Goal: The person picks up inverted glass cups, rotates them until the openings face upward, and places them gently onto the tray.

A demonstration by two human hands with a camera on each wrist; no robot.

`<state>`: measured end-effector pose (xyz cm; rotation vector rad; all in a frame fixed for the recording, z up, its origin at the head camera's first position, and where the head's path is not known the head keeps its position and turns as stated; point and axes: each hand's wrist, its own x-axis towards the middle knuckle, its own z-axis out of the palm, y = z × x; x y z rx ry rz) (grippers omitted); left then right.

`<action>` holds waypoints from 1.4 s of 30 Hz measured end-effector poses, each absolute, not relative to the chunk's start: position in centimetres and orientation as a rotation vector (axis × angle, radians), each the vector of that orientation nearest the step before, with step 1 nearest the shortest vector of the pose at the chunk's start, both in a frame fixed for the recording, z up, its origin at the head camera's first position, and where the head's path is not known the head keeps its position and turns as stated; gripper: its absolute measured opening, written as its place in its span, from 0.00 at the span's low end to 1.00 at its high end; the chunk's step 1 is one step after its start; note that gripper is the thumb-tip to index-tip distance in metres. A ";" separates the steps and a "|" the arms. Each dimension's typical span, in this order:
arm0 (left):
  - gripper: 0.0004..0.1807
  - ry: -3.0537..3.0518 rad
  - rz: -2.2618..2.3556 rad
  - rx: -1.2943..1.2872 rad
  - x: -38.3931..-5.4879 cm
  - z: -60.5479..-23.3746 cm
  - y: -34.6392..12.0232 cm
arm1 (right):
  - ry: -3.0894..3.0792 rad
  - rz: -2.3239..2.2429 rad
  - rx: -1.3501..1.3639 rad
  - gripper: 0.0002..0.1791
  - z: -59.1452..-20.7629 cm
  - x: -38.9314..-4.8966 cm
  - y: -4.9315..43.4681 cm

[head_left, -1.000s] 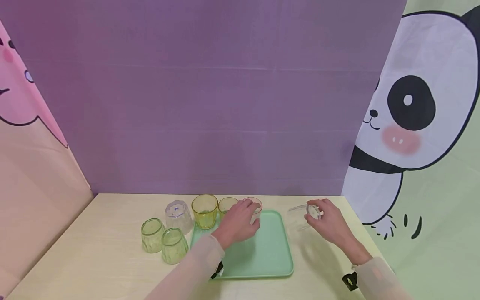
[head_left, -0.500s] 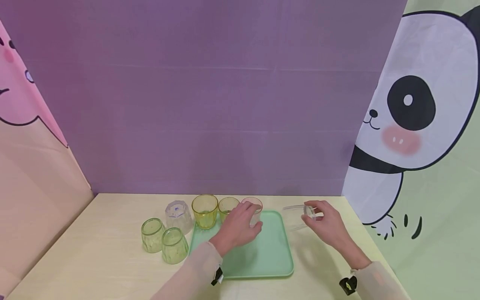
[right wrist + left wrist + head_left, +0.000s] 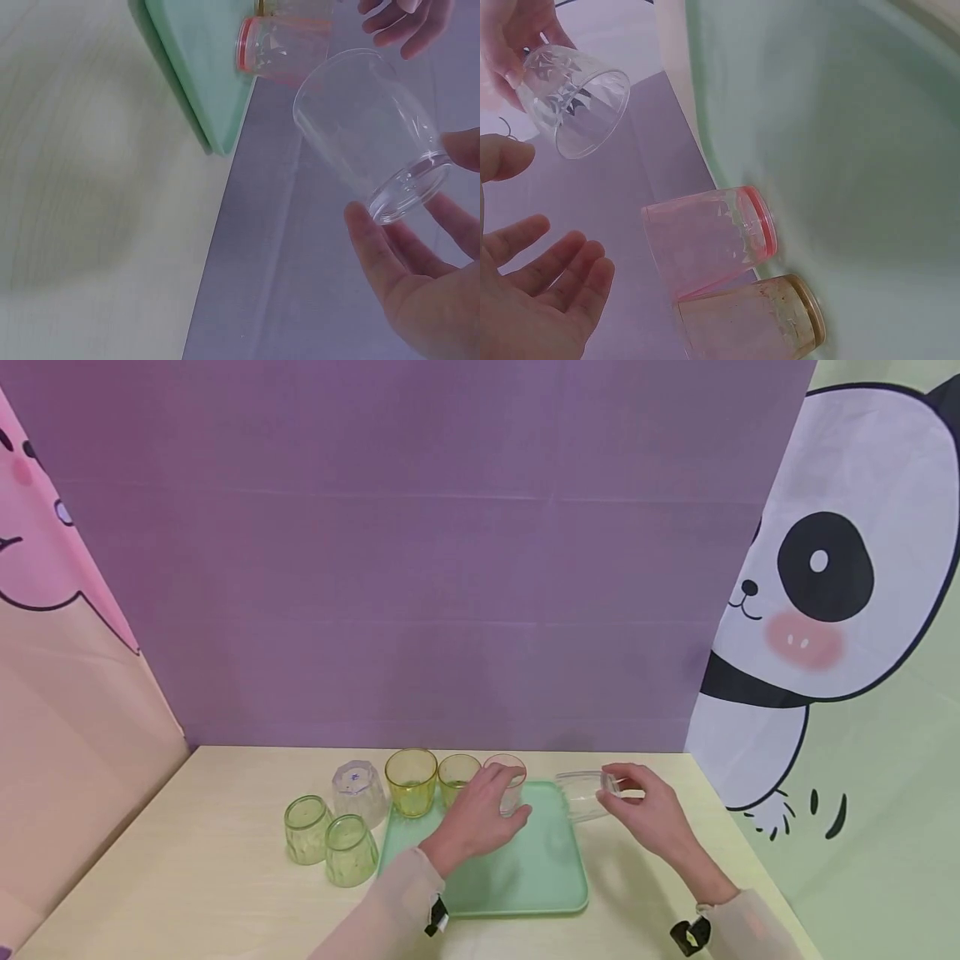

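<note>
My right hand (image 3: pixel 652 814) pinches a clear drinking glass (image 3: pixel 581 795) by its base. The glass is tipped on its side in the air, mouth to the left, over the right back corner of the green tray (image 3: pixel 525 881). My left hand (image 3: pixel 476 822) hovers above the tray with fingers loosely bent and holds nothing. In the left wrist view, a gap shows between that hand and the upright pink glass (image 3: pixel 705 240). Beside the pink one stand a smaller yellow glass (image 3: pixel 456 772) and a larger yellow glass (image 3: pixel 411 785), along the tray's back edge.
Left of the tray, two green glasses (image 3: pixel 306 831) stand on the pale wooden table (image 3: pixel 187 877). Behind them a faintly purple glass (image 3: pixel 358 797) sits upside down. A purple cloth backdrop (image 3: pixel 450 568) rises at the table's back edge.
My right hand has carried the clear glass left, towards the tray. My left hand has drawn slightly away from the pink glass, its thumb spreading; the standing glasses stay put.
</note>
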<state>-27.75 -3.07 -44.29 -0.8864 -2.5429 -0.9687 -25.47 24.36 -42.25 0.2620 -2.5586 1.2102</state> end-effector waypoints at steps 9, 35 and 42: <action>0.29 -2.581 -1.041 -0.875 -27.4 -44.2 -2.9 | -2.536 1.309 0.283 0.21 -42.4 -25.4 23.9; 0.39 -2.593 -1.268 -0.931 -27.0 -44.5 -3.0 | -2.446 1.613 0.343 0.20 -42.2 -24.8 22.6; 0.41 -2.547 -1.471 -0.960 -27.1 -44.7 -3.2 | -2.433 1.681 0.368 0.21 -42.2 -24.8 22.3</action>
